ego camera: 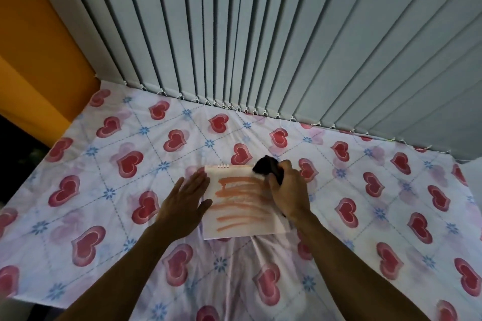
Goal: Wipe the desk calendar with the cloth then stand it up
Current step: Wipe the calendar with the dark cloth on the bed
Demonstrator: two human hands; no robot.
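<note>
White desk calendar (242,206), streaked with orange bands, lies flat on a heart-printed sheet (104,164), spiral edge toward the vertical blinds (260,34). Left hand (186,198), open and flat, presses its left edge; right hand (288,190) clutches a dark cloth (264,167) at its upper right corner.

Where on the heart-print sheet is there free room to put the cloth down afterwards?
Free: the sheet left of the left hand, the strip between the calendar and the blinds, and everything right of the right hand. Crowded: only the middle, where both hands, the calendar and the dark cloth meet.
</note>
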